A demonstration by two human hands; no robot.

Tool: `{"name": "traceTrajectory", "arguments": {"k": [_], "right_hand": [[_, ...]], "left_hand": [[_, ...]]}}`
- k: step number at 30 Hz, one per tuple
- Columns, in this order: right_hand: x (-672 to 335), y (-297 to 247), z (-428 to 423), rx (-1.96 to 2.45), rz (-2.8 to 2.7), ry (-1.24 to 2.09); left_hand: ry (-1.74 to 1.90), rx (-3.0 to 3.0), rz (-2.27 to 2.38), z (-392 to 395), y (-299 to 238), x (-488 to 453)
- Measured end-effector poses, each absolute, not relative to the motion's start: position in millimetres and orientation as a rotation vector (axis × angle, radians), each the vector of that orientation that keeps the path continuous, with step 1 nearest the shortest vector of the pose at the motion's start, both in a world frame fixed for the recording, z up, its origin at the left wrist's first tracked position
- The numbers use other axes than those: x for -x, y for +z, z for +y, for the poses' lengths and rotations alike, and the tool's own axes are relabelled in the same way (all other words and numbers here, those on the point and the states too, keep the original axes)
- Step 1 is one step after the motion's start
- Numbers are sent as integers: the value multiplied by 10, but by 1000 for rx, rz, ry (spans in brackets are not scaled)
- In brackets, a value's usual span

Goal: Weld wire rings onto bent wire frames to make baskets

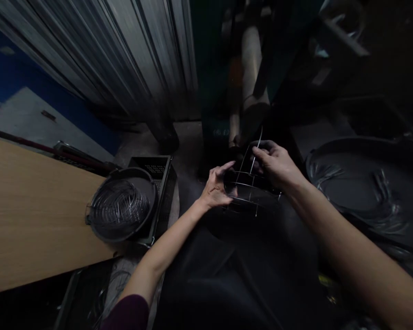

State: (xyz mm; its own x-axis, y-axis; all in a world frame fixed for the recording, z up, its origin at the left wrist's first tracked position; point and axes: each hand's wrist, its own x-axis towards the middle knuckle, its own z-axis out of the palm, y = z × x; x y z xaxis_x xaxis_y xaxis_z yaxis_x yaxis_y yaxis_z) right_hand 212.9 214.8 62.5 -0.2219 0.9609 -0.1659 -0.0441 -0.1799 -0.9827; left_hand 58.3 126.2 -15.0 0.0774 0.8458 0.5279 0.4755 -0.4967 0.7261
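Observation:
A small wire frame (pixel 253 185) of thin curved bars and crossing straight rods is held in front of a machine. My left hand (pixel 217 188) is at its left side, thumb and fingers curled around the edge of the curved bars. With thumb and fingertips, my right hand (pixel 271 160) pinches an upright rod at the frame's upper right. That rod's tip sticks up above the fingers. The lower part of the frame blends into the dark clothing behind it. Just beyond the hands stand the machine's cylindrical metal parts (pixel 252 64).
On the left, a round black basin (pixel 98 229) holds coiled wire rings (pixel 127 204), beside a black plastic crate (pixel 165 183). A large dark tub (pixel 351 201) with bundles of wire pieces (pixel 383 188) sits at right. A wooden board (pixel 37 211) borders the left; corrugated metal (pixel 124 50) stands behind.

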Motion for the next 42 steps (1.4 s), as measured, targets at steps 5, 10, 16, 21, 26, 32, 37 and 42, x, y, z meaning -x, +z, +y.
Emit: {"name": "traceTrajectory", "arguments": {"k": [5,10,16,21,26,32,37,42], "right_hand": [[-1950,865,2317,1264,-1206,1540],[-1855,881,2433,1307,-1243,1513],[-1795,902,2526,1291,-1261,1497],[-1776,903,2601,1287,-1352,1408],[-1755,843,2675,1245,-1308,1358],[-1746,746,2737,1223,-1195,1426],[-1767,671,2803,1200,-1194,1429],[-1746,583,2885,1106,-1211,1398]], "left_hand": [[1554,-2101,1243,1544,-22,-506],[1563,-2120,1174,1663,20,-444],[1560,-2095,1141,1790,55,-382],[1524,-2069,1122,1866,105,-333],[1500,-2106,1126,1941,164,-287],[1505,-2145,1082,2035,192,-253],[1468,-2119,1065,2067,217,-236],[1449,-2145,1113,2097,186,-196]]}}
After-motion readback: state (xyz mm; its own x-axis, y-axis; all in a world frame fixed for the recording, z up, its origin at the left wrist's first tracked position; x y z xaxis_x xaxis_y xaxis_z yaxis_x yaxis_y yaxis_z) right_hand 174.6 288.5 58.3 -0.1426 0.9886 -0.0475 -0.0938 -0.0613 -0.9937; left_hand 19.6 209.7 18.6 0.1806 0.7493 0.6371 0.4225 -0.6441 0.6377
